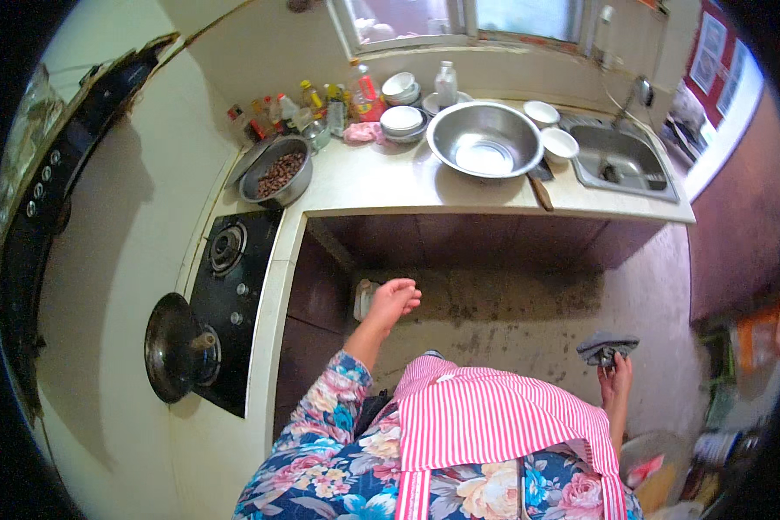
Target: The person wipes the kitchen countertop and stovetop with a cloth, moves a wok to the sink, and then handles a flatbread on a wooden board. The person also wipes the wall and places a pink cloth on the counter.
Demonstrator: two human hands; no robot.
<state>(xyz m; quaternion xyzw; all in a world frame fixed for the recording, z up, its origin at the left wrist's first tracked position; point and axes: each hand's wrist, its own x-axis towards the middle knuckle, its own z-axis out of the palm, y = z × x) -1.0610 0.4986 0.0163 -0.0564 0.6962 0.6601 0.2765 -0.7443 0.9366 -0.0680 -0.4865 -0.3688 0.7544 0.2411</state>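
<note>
My right hand (615,377) grips a grey cloth (604,344) out over the floor on the right. A dark, shiny patch shows at the cloth's lower edge, too small to make out. My left hand (396,302) hangs in the air in front of the counter, its fingers curled together and nothing visible in them. Beyond it, near the cabinet base, is a whitish container (364,298) on the floor, partly hidden by that hand. A pink-and-white striped apron (494,409) covers my front.
A steel basin (487,140), white bowls (559,144) and a wooden-handled knife (541,192) lie near the sink (617,159). Left of them are bottles (364,91) and a pot of brown pieces (279,175). A wok (172,348) rests tilted by the gas stove (234,286).
</note>
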